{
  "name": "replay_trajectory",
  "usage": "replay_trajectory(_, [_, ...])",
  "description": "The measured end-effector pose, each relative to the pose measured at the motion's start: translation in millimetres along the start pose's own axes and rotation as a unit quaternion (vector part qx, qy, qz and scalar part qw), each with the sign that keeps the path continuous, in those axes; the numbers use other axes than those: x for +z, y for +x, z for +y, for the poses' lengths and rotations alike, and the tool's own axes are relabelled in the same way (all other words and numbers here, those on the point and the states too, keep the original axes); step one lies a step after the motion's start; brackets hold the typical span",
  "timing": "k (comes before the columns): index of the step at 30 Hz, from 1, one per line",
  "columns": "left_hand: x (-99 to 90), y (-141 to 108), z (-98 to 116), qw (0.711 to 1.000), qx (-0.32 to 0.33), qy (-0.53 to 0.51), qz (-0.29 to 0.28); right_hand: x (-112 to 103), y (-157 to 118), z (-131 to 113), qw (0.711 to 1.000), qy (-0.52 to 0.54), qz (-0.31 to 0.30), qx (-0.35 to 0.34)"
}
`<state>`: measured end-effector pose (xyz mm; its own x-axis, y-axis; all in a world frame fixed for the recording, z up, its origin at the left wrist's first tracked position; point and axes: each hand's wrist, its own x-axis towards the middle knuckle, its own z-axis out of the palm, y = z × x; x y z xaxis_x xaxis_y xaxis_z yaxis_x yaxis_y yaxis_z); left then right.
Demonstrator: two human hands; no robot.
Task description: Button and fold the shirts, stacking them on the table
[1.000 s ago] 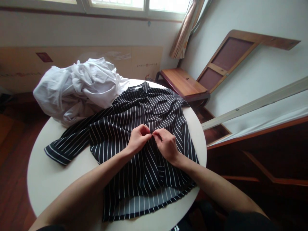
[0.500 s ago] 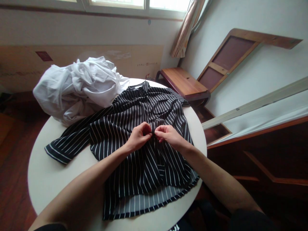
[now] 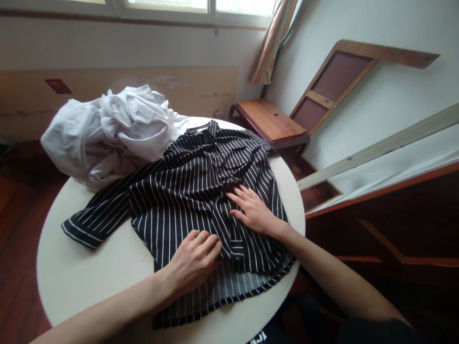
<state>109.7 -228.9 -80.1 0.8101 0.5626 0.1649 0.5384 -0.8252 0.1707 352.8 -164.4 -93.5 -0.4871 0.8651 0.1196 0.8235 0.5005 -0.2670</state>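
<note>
A black shirt [image 3: 179, 200] with white stripes lies front up on a round white table [image 3: 89, 282], its collar at the far side and one sleeve out to the left. My left hand [image 3: 193, 260] is at the lower front of the shirt, near the hem, its fingers curled down and closed on the cloth; the fingertips are hidden. Farther up, beside the front placket, my right hand [image 3: 253, 210] rests on the fabric with its fingers spread. Under the raised front hem, the grey inner side of the back panel shows.
A heap of white cloth [image 3: 114, 136] sits at the table's far left, touching the shirt. Behind the table stand a wooden stool [image 3: 272, 119] and a long cardboard panel [image 3: 211, 81] against the wall. Dark wooden furniture [image 3: 394, 239] is at the right.
Both hands have left their pinch at the middle of the placket. My left hand has come down toward the hem; my right hand has opened and lies flatter, slightly lower.
</note>
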Motion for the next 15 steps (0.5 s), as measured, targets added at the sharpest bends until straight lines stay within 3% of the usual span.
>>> replay_trajectory(3, [0.2, -8, -11, 0.998, -0.018, -0.042, 0.045, 10, 0, 9, 0.999, -0.037, -0.027, -0.007])
replay_trajectory(8, [-25.4, -13, -24, 0.976, -0.035, -0.201, 0.083, 10, 1, 19, 1.0, -0.011, -0.012, -0.016])
replay_trajectory(11, [-35.5, -16, -28, 0.967, -0.026, -0.243, 0.073, 0, -5, 13, 0.998, 0.029, 0.05, 0.003])
replay_trajectory(15, [-41.2, -23, -38, 0.971, -0.01, -0.233, 0.054, -13, -27, -22, 0.988, 0.059, 0.139, -0.022])
